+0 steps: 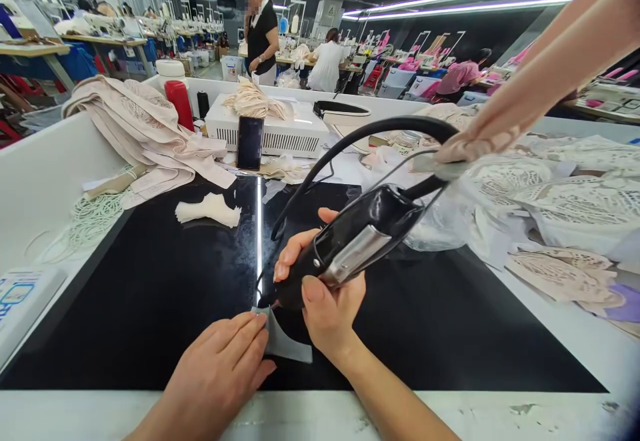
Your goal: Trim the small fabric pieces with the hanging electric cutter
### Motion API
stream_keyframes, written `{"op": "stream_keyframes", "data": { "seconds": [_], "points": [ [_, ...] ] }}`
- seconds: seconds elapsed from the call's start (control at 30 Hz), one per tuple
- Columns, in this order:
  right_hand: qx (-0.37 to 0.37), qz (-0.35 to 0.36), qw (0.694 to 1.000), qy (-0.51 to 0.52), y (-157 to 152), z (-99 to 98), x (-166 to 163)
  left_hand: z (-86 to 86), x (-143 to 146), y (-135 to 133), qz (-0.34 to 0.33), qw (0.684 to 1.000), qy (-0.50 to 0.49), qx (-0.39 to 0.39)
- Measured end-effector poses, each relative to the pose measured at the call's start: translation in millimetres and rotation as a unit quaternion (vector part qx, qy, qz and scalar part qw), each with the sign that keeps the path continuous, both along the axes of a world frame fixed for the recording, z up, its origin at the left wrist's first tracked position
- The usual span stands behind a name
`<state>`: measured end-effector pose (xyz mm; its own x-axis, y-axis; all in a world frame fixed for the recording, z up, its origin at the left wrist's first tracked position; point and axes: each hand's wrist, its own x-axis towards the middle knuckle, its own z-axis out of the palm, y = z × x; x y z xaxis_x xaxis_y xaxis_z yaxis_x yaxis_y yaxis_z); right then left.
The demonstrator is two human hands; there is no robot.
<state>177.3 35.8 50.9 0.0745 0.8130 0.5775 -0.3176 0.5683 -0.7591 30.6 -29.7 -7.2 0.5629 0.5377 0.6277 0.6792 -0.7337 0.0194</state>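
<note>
My right hand (320, 294) is wrapped round a black hand tool (360, 237) with a metal plate and a thick black hose (360, 137); its tip touches a small grey fabric piece (283, 344) on the black worktop (150, 294). My left hand (220, 367) lies flat, fingers stretched out, pressing the edge of that fabric piece. A co-worker's arm (550, 67) reaches in from the upper right, the hand (475, 144) resting on the hose near clear plastic bags (450, 221).
A cream fabric piece (207, 209) lies on the worktop. Beige garments (140, 124), a red bottle (179, 102), a phone (249, 142) leaning on a white box (280, 131), and lace pieces (565, 201) surround the work area. People work at benches behind.
</note>
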Motion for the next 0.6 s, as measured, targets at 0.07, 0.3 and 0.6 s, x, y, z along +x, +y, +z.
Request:
{"op": "stream_keyframes", "data": {
  "seconds": [0.07,0.3,0.6],
  "points": [
    [0.006,0.006,1.000,0.000,-0.7,0.6,0.1,-0.5,0.0,-0.1,-0.003,1.000,-0.003,0.002],
    [-0.009,-0.016,1.000,-0.018,-2.1,2.8,0.4,-0.6,-0.2,0.3,-0.003,1.000,0.000,-0.006],
    [-0.008,0.041,0.998,0.042,-1.4,1.3,-7.7,-0.7,-0.3,-1.0,0.002,1.000,-0.001,-0.009]
  ]
}}
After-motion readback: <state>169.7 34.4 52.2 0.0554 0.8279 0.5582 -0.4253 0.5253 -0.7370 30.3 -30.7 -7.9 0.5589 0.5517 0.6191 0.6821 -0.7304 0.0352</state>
